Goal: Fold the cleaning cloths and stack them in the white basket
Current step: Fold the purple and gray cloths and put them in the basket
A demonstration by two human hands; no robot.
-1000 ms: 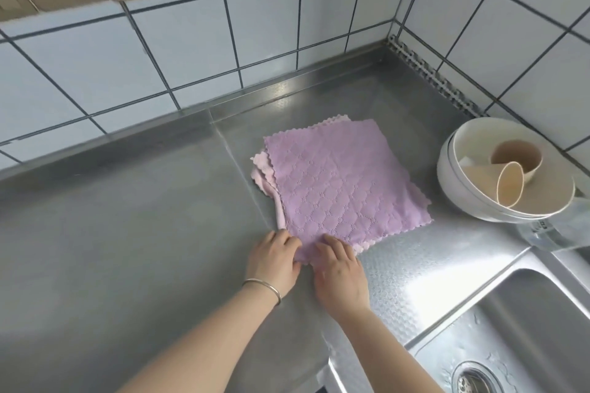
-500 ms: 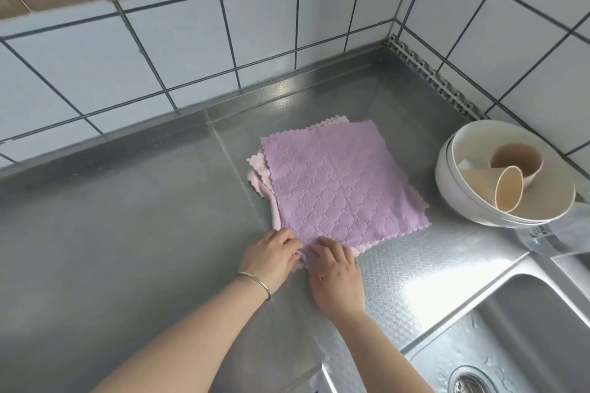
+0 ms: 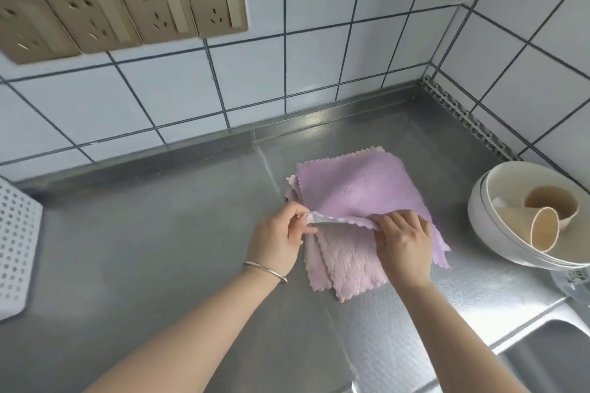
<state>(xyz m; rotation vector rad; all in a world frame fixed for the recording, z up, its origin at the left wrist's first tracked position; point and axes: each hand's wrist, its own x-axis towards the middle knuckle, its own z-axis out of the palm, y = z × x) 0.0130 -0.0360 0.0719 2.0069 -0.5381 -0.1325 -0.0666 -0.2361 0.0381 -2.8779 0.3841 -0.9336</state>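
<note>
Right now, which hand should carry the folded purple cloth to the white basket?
Probably the left hand: the white basket sits on that side, while the right hand pinches the purple cloth farther away.

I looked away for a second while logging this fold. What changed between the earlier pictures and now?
Both hands, which rested on the purple cloth's near edge, now pinch it, left hand and right hand, and have lifted it up and back, uncovering the pink cloths beneath. The bowls and cups stayed put.

Kitchen: steel counter (image 3: 159, 265), sink (image 3: 549, 357), tiled wall (image 3: 319, 73)
</note>
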